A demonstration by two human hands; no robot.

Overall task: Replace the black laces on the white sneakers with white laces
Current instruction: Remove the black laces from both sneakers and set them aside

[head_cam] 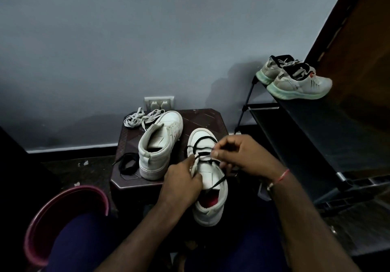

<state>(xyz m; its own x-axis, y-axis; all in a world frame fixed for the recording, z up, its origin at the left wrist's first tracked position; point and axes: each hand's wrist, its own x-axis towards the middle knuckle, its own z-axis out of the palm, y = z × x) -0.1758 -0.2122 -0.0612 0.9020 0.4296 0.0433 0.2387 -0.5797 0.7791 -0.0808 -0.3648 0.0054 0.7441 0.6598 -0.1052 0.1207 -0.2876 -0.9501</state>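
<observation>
2 hands work the sneaker (211, 176) between them: our left hand (182, 181) grips its eyelet edge, our right hand (239, 156) pinches the black lace (206, 138). We pull each crossing loose evenly, bracing the upper.

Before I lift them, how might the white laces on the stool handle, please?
The white laces lie in loose tangled loops, so they are probably floppy and light. Their ends trail apart, so they may dangle or snag.
</observation>
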